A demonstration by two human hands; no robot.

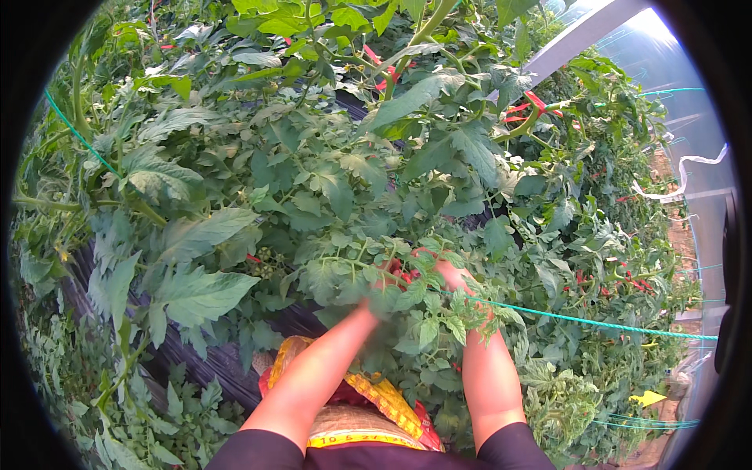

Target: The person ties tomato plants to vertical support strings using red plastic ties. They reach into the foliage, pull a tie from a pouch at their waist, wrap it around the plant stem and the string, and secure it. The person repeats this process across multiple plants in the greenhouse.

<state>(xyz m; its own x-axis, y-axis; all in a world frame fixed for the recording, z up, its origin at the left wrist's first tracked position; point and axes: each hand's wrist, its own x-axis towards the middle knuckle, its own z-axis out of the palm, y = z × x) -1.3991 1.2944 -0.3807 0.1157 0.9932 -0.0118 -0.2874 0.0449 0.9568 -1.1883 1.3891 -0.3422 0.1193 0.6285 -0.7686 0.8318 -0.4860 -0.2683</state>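
My left hand (385, 282) and my right hand (452, 273) are close together among tomato leaves in the middle of the view. Bright red ribbon (405, 275) shows between them, close to the fingers. A leafy tomato stem (352, 262) crosses in front of my left hand. Foliage covers most of the fingers, so their grip cannot be made out. Next to my right wrist, a green twine (564, 317) runs off to the right. At my waist, below the forearms, is a woven sack (358, 420) with yellow and red printed parts.
Dense tomato plants (205, 294) surround me, several with red ribbon ties (390, 73). Black plastic mulch (194, 358) covers the ground at lower left. Another green twine (79, 138) slants at left. A pale post (581, 41) and plastic film wall (681, 53) stand at right.
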